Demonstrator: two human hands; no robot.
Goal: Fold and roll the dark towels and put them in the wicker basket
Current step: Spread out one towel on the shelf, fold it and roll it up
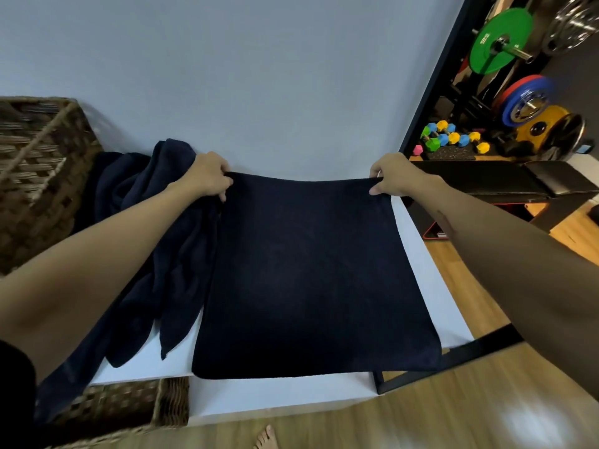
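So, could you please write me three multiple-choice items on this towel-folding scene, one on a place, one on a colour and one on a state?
1. Where does the crumpled pile of dark towels lie relative to the flat towel?
A. to its left
B. to its right
C. on top of it

2. What colour is the topmost weight plate at upper right?
A. red
B. green
C. white

3. What are the left hand and the right hand doing?
A. resting flat on the white table
B. reaching into the wicker basket
C. each pinching a far corner of the flat towel

Answers:
1 A: the pile sits between the basket and the flat towel.
2 B: that plate on the bar is bright green.
3 C: fingers of both hands curl round the towel's far edge.
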